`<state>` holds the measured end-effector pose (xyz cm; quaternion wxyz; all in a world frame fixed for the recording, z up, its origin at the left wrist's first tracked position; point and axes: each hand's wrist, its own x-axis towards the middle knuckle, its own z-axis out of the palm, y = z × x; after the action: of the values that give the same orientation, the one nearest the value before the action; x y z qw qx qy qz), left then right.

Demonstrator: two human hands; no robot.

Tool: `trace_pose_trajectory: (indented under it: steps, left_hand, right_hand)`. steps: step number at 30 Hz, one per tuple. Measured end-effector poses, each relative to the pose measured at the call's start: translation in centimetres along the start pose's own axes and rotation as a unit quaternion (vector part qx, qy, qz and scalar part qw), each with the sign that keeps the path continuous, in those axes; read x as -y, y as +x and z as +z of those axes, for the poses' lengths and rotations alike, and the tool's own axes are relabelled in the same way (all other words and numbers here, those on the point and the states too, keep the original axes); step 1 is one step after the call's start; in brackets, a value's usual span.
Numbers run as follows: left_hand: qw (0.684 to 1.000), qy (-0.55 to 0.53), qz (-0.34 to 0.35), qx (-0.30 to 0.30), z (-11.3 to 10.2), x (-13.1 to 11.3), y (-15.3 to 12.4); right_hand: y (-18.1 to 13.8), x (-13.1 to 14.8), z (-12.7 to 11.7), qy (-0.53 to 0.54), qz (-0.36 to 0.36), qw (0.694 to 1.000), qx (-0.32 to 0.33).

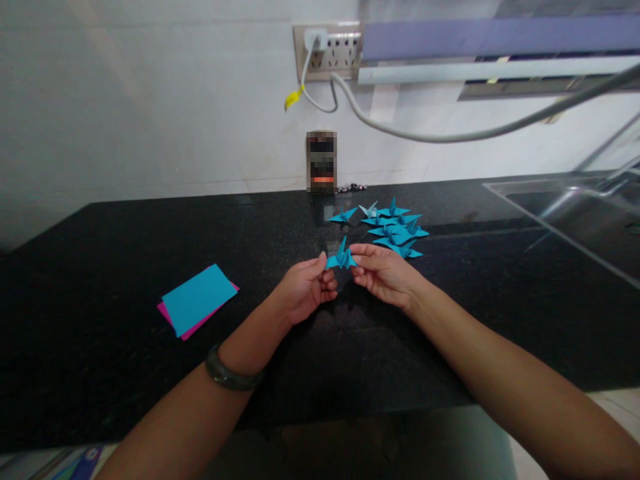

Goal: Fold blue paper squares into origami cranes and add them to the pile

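Observation:
A blue origami crane (342, 259) is held above the dark countertop between both hands. My left hand (307, 287) pinches its left tip between thumb and fingers. On the other side, my right hand (383, 272) grips the right tip, fingers curled. The crane's pointed neck or tail rises in the middle. Just beyond my right hand lies a cluster of folded blue cranes (397, 230), with a paler crane (369, 211) at its back left. One more blue crane (343, 215) rests slightly apart, to the left of that cluster.
Blue paper sheets (200, 300) lie over pink paper (187, 335) on the left of the black countertop (110, 267). A phone-like device, blurred out, (321, 161) leans on the wall. A metal sink (590, 220) is at right. A cable (430, 138) hangs below the wall socket (340, 53).

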<state>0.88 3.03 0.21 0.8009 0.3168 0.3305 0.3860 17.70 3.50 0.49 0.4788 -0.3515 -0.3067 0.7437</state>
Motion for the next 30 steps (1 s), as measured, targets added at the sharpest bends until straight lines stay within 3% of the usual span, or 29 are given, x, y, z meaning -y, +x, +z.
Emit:
trace_pose_trajectory:
  steps: [17,22,26,30]
  left_hand:
    - [0.993,-0.066,0.036,-0.087,-0.10,-0.74,0.26]
    - [0.983,0.061,0.081,-0.154,-0.14,-0.52,0.37]
    - [0.967,0.196,0.093,-0.135,-0.03,0.06,0.30]
    - [0.983,0.139,0.060,-0.101,-0.06,0.08,0.15]
  right_hand:
    - [0.22,0.46,-0.35,0.003,-0.012,1.000,-0.022]
    - [0.18,0.41,-0.40,-0.067,-0.055,0.996,-0.020]
    - [0.03,-0.12,-0.06,-0.173,-0.106,0.979,-0.016]
    - [-0.05,-0.11,0.02,-0.125,-0.074,0.989,0.002]
